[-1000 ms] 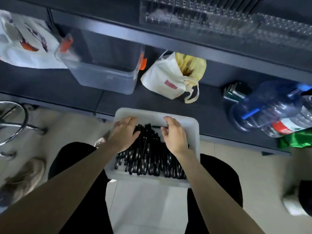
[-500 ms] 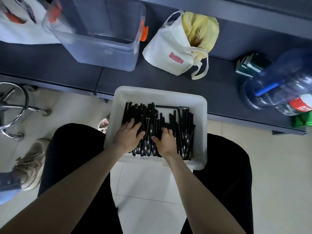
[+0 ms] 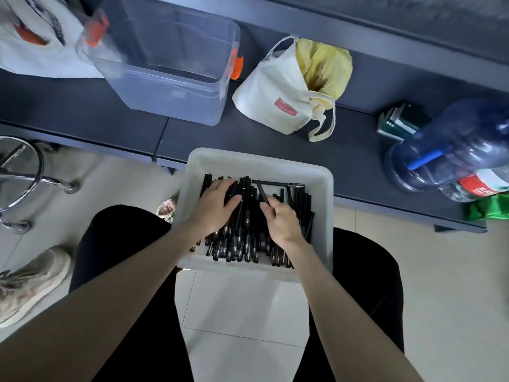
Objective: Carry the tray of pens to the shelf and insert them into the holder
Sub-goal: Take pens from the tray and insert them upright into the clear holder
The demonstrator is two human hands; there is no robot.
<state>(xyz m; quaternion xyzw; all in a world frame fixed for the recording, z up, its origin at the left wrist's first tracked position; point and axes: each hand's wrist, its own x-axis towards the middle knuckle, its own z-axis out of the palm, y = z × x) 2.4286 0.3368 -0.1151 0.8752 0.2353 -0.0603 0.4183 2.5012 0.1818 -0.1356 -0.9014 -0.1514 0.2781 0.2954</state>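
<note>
Pens [image 3: 242, 244] partly under left hand [image 3: 212, 209], jug [image 3: 451, 144] cut by right edge

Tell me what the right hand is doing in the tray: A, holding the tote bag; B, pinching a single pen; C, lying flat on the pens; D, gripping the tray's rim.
B: the right hand pinches one black pen tilted up above the pile of pens, while the left hand lies flat on them inside the tray.

Pale tiled floor [image 3: 248, 307], dark shelf [image 3: 82, 111], chrome stool [image 3: 22, 177]
</note>
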